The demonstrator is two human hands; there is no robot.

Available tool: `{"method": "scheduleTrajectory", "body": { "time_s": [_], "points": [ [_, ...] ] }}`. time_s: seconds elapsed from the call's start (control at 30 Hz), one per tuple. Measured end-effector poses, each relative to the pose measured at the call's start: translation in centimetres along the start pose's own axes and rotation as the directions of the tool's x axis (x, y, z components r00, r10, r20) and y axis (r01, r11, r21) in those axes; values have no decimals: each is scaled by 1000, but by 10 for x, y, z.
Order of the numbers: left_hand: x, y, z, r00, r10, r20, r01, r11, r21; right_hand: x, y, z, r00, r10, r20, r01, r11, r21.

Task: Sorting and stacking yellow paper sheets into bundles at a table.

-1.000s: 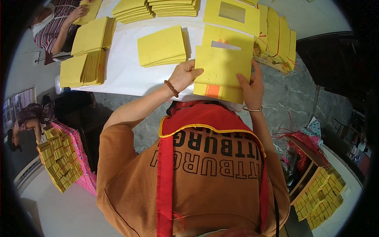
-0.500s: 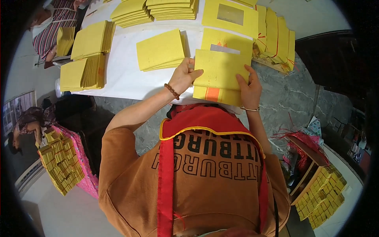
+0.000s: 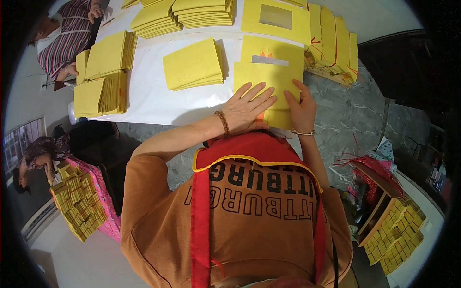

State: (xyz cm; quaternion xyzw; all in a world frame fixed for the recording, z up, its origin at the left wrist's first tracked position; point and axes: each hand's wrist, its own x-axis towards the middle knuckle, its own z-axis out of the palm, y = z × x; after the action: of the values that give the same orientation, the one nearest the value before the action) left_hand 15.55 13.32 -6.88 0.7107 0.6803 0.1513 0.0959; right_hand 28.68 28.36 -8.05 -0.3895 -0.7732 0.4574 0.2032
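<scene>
A folded sheet of yellow paper (image 3: 258, 75) lies at the near edge of the table, over another yellow sheet (image 3: 273, 44) with an orange print and a silvery patch. My left hand (image 3: 250, 108) rests flat on the folded sheet near its lower left, its fingers stretched and spread. At the right edge my right hand (image 3: 303, 108) holds the sheet, thumb on top and fingers along the side. Just left of this work lies a thin pile of folded yellow papers (image 3: 192, 66).
Stacks of folded yellow paper (image 3: 108, 55) line the table's left side, more (image 3: 152, 17) the far side. Tied yellow bundles (image 3: 331, 41) stand at right. A person in a striped apron (image 3: 72, 41) is at the far left, a hand at a stack. Yellow piles (image 3: 396, 235) sit low right.
My left hand has let go of the sheet's left edge and moved down and right, flattening onto it. My right hand stays at the right edge.
</scene>
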Motion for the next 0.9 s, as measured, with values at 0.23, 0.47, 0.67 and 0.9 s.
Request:
{"method": "scheduleTrajectory", "body": {
  "time_s": [0.23, 0.47, 0.67, 0.9],
  "points": [
    [0, 1, 6, 1000, -5, 4, 5, 1000, -13, -43, 9, 2, 764, -538, 355, 633, 519, -575],
    [2, -7, 4, 1000, 27, -9, -27, 1000, 5, -50, 18, 3, 812, -437, 387, 583, 643, -497],
    [18, 11, 7, 991, 33, -133, 11, 949, 314, -38, 16, -15, 921, -224, 318, 139, 953, 270],
    [20, 2, -24, 970, 5, -242, 74, 946, 314, -21, 11, -32, 990, -141, 10, 126, 911, 392]
  ]
}}
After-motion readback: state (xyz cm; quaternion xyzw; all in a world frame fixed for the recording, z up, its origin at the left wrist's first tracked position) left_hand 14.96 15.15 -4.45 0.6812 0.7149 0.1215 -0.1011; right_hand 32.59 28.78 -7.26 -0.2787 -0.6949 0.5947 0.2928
